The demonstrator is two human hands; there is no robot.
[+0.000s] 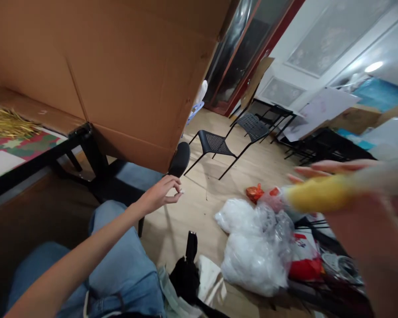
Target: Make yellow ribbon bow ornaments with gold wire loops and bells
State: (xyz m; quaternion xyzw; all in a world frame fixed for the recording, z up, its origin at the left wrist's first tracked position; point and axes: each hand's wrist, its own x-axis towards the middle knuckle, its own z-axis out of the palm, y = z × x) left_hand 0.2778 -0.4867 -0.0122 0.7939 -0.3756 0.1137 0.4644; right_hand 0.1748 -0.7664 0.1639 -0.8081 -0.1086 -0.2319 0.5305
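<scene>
My left hand (161, 194) reaches out over the floor above my knees, thumb and forefinger pinched on a tiny white bit (181, 191), too small to name. On the right, close to the camera and smeared by motion, my right hand (361, 221) holds a long soft-looking yellow and white object (321, 193). Its fingers lie along the far side of the object and the palm is below. The object's near end is a pale blur, and a pinkish part shows at its far end; its exact kind cannot be made out.
A big cardboard box (129, 79) rises at upper left beside a table edge with gold tinsel (9, 123). Clear bags of white stuffing (252, 251) and an orange bag (254, 193) lie on the floor. A black chair (215, 143) stands ahead; boxes (354, 118) are stacked at right.
</scene>
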